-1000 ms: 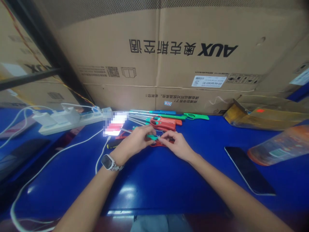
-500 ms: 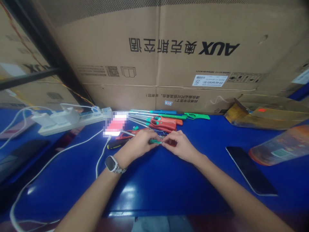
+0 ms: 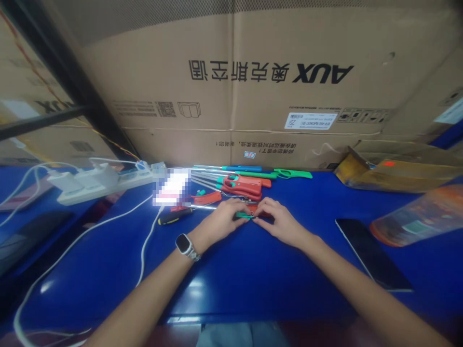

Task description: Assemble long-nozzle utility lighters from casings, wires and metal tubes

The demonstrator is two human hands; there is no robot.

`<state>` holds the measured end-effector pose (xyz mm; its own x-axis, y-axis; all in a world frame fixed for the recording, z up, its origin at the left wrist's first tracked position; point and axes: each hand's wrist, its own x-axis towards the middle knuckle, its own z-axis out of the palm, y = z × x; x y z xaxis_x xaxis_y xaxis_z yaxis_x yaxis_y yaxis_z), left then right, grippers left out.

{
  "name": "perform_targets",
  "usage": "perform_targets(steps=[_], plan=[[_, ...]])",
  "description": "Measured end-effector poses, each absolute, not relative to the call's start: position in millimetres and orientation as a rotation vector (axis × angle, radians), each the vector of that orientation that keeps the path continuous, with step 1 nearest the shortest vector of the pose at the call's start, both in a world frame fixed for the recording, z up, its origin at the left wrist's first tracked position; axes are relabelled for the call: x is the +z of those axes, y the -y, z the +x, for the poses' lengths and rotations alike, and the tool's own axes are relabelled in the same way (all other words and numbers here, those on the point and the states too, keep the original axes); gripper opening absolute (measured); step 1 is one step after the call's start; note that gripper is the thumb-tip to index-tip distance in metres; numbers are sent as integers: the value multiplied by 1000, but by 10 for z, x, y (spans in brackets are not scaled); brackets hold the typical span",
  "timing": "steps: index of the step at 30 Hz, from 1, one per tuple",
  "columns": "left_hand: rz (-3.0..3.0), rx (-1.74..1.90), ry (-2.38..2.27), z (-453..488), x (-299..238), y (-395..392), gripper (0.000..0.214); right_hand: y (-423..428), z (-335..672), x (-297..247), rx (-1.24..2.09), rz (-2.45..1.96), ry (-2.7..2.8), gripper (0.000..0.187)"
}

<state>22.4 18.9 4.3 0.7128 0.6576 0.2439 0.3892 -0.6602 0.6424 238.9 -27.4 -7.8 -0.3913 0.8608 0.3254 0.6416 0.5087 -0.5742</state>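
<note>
My left hand (image 3: 229, 217) pinches a small green plastic piece (image 3: 243, 215), which pokes out to the right between its fingertips. Close by, the fingers of my right hand (image 3: 280, 221) close at the right end of that piece, beside a red lighter casing (image 3: 253, 208) partly hidden by the hands. What the right fingertips grip is too small to make out. Just behind lie several long-necked lighters: red ones (image 3: 249, 185), a green one (image 3: 256, 174) and a blue one (image 3: 248, 168). A loose red casing half (image 3: 208, 198) lies left of them.
A glowing phone (image 3: 171, 187) with a white cable is at the left, near a yellow-black screwdriver (image 3: 173, 217) and a power strip (image 3: 108, 185). On the right are a dark phone (image 3: 372, 253) and a bottle (image 3: 419, 217). A large cardboard box (image 3: 231, 96) stands behind.
Both hands have shifted slightly right and nearer, still together at the green piece. The left wrist has also moved right, uncovering more of the loose red casing half.
</note>
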Motion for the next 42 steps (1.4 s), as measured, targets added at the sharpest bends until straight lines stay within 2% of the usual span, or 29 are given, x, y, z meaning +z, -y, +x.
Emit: perform_targets(steps=[10,33,42], plan=[[2348,708,-829,103,114,-284,12,231,2290,-60,441,-1244,2063,9],[2304,668,-809,113,126,-233,12,338,2241,3,207,-1309,2191,9],[2334,667,-843,118,98,-192,12,368,2291,-54,125,-1259,2289,20]])
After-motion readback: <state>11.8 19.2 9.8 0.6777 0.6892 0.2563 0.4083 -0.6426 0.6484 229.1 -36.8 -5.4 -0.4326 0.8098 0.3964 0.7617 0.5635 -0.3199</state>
